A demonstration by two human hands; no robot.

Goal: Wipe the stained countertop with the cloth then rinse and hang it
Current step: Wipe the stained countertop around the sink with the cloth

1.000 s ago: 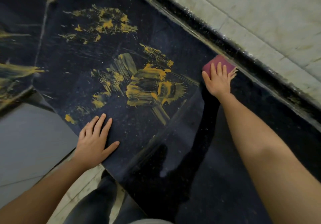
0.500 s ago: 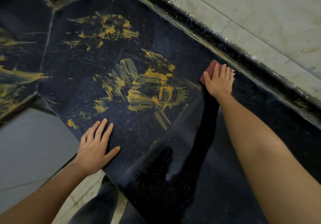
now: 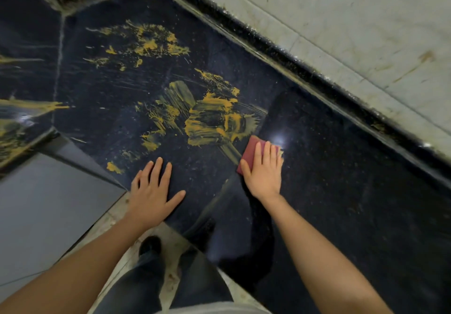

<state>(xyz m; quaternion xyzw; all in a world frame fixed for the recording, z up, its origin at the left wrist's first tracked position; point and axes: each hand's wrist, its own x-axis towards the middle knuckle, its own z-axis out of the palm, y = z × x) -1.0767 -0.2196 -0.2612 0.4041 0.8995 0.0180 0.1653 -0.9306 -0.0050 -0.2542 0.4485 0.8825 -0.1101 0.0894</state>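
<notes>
The right hand [image 3: 264,171] presses with straight, released fingers on the red cloth [image 3: 252,149], at 5 o'clock of the yellow stain [image 3: 214,121], and the left hand [image 3: 153,191] lies flat on the desk [image 3: 341,179] at 7 o'clock.

A dark, polished stone surface [image 3: 341,191] runs diagonally through the view, with a pale tiled wall [image 3: 341,21] along its far edge. Yellow stains [image 3: 214,121] are smeared over the middle of it. A second patch lies farther back, and a small blot sits near the front edge. The right hand [image 3: 264,169] lies flat on a dark red cloth [image 3: 252,151] with its fingers [image 3: 267,150] straight, pressing it to the surface at the near right edge of the biggest smear. A bright glare spot shows just past the fingertips. The left hand [image 3: 152,191] rests palm down with fingers spread, on the surface by the front edge. Below, dark trousers [image 3: 146,284] and a black shoe [image 3: 150,244] show.
</notes>
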